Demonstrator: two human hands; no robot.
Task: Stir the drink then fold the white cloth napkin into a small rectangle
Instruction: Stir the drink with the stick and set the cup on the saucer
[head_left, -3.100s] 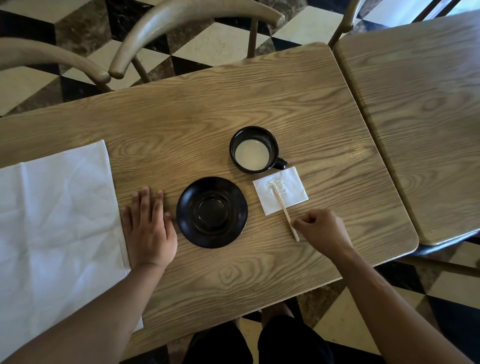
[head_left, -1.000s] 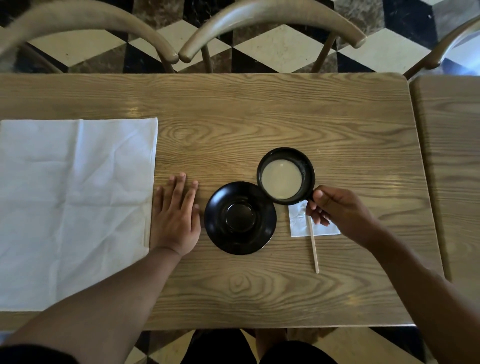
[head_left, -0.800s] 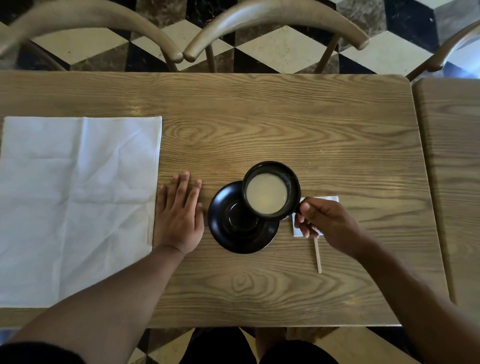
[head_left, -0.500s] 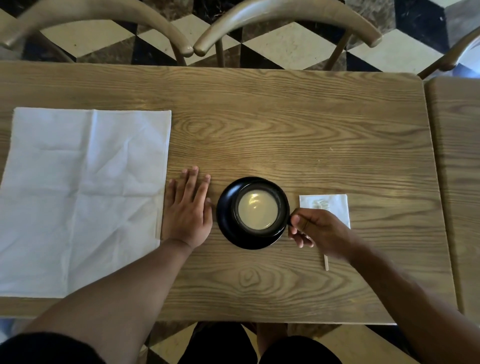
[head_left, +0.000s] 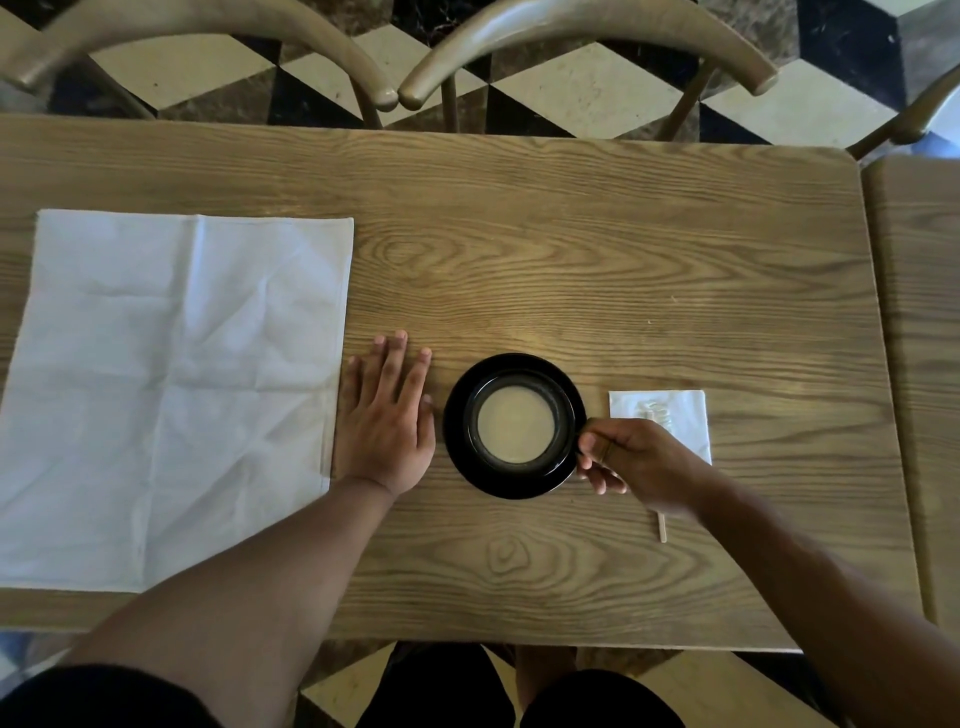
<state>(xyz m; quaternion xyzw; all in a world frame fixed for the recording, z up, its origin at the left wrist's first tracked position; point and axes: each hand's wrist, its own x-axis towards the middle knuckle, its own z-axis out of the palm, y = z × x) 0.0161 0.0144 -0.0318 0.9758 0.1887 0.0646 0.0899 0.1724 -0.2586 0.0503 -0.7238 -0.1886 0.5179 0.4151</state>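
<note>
While the right hand (head_left: 641, 460) is pinching the full cup's (head_left: 517, 418) handle at 3 o'clock, spill-prone, the left hand (head_left: 384, 421) is lying flat, fingers straight.

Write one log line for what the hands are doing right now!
right hand: pinches cup handle | cup: on saucer | left hand: flat on table | cloth napkin: unfolded

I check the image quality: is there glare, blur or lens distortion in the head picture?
Head view: a bright sheen on the table just beyond the cup; the table edges bow, as with a wide-angle lens; the right hand at the cup handle looks slightly soft.
</note>
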